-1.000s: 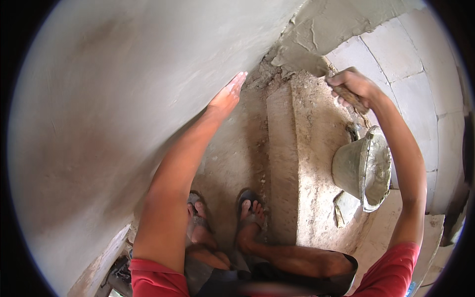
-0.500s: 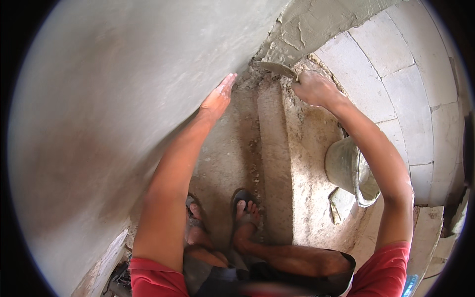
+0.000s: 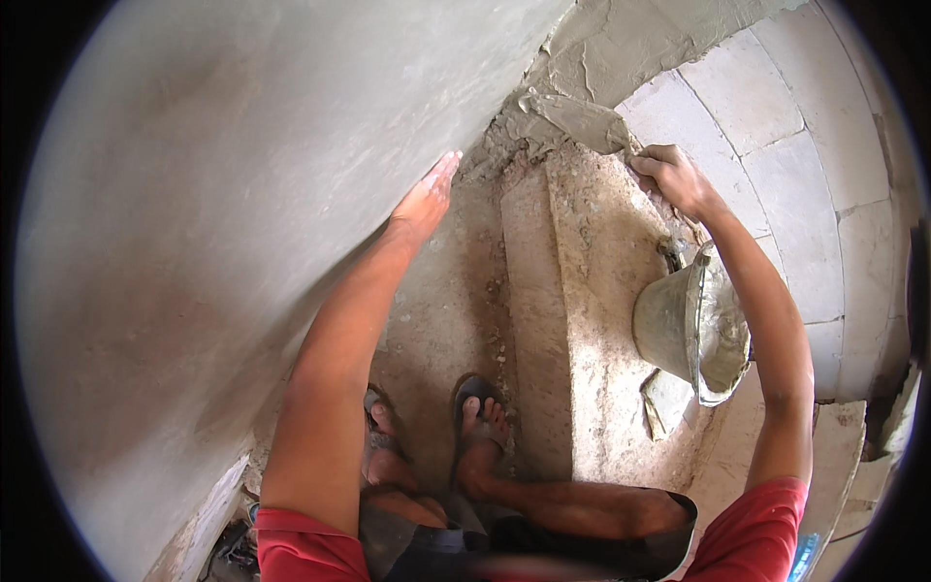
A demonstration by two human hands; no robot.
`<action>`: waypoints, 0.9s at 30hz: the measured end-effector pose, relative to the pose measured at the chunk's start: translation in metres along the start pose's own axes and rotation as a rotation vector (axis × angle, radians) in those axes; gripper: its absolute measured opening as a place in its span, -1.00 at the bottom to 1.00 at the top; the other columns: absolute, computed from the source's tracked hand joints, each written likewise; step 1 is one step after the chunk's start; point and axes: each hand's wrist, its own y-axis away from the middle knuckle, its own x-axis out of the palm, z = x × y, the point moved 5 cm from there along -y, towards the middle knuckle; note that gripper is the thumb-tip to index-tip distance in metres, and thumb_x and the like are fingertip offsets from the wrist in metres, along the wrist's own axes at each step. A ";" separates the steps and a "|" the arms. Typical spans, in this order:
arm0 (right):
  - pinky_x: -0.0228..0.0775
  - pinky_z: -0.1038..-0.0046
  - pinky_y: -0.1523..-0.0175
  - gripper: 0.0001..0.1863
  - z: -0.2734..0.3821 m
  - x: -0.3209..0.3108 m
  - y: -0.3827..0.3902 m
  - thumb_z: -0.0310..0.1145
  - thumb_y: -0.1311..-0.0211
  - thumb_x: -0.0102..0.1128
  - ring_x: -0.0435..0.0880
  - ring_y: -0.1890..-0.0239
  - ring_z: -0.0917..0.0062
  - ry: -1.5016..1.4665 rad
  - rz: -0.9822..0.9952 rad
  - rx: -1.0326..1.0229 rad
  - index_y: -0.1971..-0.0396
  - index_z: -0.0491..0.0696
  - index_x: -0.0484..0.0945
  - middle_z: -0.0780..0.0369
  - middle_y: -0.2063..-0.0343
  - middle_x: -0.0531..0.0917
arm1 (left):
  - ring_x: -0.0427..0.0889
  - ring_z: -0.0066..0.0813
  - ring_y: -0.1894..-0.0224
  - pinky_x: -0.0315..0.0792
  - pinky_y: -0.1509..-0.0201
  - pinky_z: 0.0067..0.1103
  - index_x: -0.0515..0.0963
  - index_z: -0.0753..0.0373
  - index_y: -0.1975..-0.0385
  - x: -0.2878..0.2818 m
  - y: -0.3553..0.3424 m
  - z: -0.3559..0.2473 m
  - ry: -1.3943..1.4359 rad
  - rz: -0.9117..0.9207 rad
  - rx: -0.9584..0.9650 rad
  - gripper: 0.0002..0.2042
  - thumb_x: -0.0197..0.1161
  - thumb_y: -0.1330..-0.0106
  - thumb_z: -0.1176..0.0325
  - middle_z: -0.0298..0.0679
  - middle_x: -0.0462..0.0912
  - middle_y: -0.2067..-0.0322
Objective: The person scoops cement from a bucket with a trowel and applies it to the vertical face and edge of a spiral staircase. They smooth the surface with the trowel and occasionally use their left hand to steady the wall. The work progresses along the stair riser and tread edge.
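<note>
My right hand (image 3: 677, 180) is closed round the handle of a trowel (image 3: 585, 120). The blade points left, smeared with grey mortar, and lies at the foot of the freshly plastered surface (image 3: 640, 44), by the corner. Wet mortar (image 3: 504, 136) is lumped along that corner beside the blade tip. With fingers stretched out, my left hand (image 3: 427, 199) rests against the smooth grey wall (image 3: 242, 194) and holds nothing. Whitish dust or mortar coats its fingertips.
A mortar-smeared bucket (image 3: 666, 315) tilts on the step ledge (image 3: 606, 320), under my right forearm. Beside it lies a pale broken piece (image 3: 667, 403). Bare pale blocks (image 3: 742, 92) form the right wall. My sandalled feet (image 3: 480, 412) stand on the lower floor.
My right hand has moved right and slightly down with the trowel. The blade now shows its broad face. My left hand stays at the wall.
</note>
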 end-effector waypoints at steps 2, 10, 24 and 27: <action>0.50 0.33 0.26 -0.54 -0.013 -0.008 0.001 -0.02 -0.47 0.11 0.64 0.39 0.48 0.014 0.017 -0.015 0.19 -0.16 0.71 0.18 0.42 0.70 | -0.22 -0.05 -0.71 -0.34 -0.75 -0.12 0.18 0.37 -0.57 0.001 0.001 0.000 -0.004 -0.020 -0.019 -0.37 -0.10 -0.61 0.12 -0.12 0.02 -0.65; 0.49 0.37 0.33 -0.64 -0.040 -0.051 0.057 -0.17 -0.45 0.13 0.63 0.50 0.50 0.032 -0.053 0.066 0.32 -0.19 0.68 0.24 0.56 0.63 | -0.22 -0.07 -0.71 -0.34 -0.75 -0.15 0.18 0.38 -0.56 0.001 0.000 -0.001 -0.033 0.018 0.000 -0.36 -0.12 -0.62 0.09 -0.12 0.01 -0.66; 0.65 0.07 0.29 -0.62 0.046 0.023 0.029 -0.26 -0.60 -0.12 0.73 0.49 0.27 0.812 -0.059 -0.186 0.13 -0.26 0.58 0.04 0.54 0.69 | -0.22 -0.10 -0.72 -0.37 -0.75 -0.15 0.23 0.34 -0.55 0.002 -0.002 -0.004 0.066 0.001 -0.026 -0.36 -0.08 -0.60 0.06 -0.18 0.04 -0.66; 0.62 0.08 0.30 -0.60 0.049 -0.001 0.023 -0.23 -0.61 -0.13 0.70 0.54 0.32 0.639 -0.052 -0.065 0.18 -0.23 0.62 0.08 0.58 0.67 | -0.22 -0.10 -0.72 -0.37 -0.75 -0.14 0.25 0.32 -0.55 0.002 0.001 -0.004 0.063 0.008 -0.021 -0.36 -0.08 -0.60 0.06 -0.17 0.05 -0.65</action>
